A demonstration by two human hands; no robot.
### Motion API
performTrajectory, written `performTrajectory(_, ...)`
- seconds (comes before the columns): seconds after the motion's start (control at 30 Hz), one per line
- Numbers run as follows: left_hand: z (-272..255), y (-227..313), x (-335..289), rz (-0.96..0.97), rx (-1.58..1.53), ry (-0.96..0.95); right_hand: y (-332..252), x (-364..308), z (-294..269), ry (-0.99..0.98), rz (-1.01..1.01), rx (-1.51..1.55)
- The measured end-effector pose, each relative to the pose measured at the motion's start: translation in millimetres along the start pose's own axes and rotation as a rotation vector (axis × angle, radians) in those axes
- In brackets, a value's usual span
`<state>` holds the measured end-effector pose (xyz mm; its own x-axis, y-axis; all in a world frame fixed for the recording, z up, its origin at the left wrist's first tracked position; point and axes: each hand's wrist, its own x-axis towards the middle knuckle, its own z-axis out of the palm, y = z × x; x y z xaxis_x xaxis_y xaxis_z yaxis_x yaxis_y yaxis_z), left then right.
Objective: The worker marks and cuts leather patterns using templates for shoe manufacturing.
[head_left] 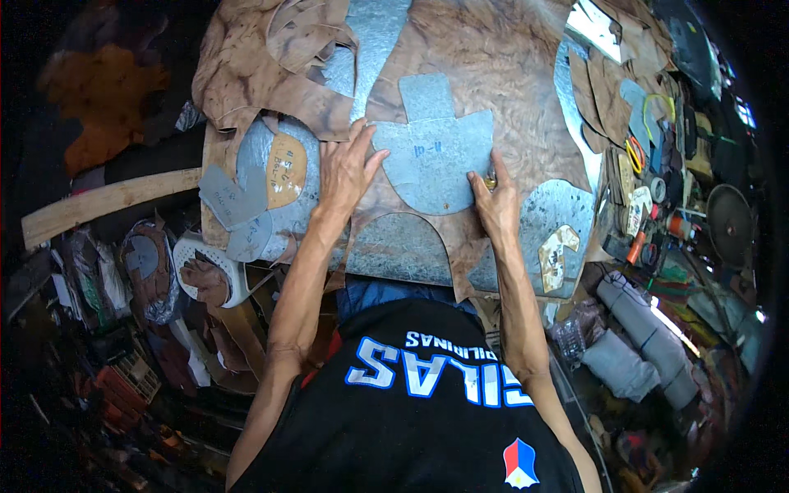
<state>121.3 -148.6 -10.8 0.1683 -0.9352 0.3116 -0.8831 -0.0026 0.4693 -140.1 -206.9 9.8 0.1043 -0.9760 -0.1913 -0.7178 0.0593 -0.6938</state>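
Note:
A grey sheet pattern (436, 164) with a square tab at its far side and a rounded near edge lies flat on a brown leather hide (485, 49). My left hand (349, 168) rests on the leather with its fingers apart, thumb and fingertips by the pattern's left edge. At the opposite edge is my right hand (497, 201), its index finger stretched along the pattern and its thumb bent in. Between that thumb and the fingers shows a small brass-coloured thing, mostly hidden. The near side of the hide has curved cutouts that bare the grey metal worktop (399, 246).
Left of my hands lie a tan pattern (287, 171) and grey pattern pieces (234, 200). A small whitish pattern (559, 255) is near the right corner. Leather scraps (604, 99), scissors with yellow handles (634, 154) and rolled material (649, 329) crowd the right. A white stool (185, 255) stands at left.

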Motion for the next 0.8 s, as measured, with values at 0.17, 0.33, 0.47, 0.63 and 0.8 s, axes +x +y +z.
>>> performTrajectory(0.17, 2.3, -12.0, -4.4, -0.036, -0.091, -0.092, -23.8, -19.1, -23.5, -0.093, 0.12, -0.134)
performTrajectory(0.33, -0.5, -19.7, -12.4, 0.016, -0.083, -0.091, 3.8, -80.2, -13.5, -0.132, -0.019, -0.121)
performTrajectory(0.47, 0.9, -20.1, -10.1, 0.087, 0.005, -0.137, 9.0, -87.2, -11.0, -0.083, -0.037, -0.106)
performTrajectory(0.63, 2.1, -16.6, -9.8, 0.068, -0.019, -0.148, 5.4, -75.6, -24.3, -0.221, 0.052, -0.164)
performTrajectory(0.8, 1.7, -17.8, -9.0, 0.076, -0.006, -0.15, 0.0, -81.8, -23.8, -0.206, 0.021, -0.173)
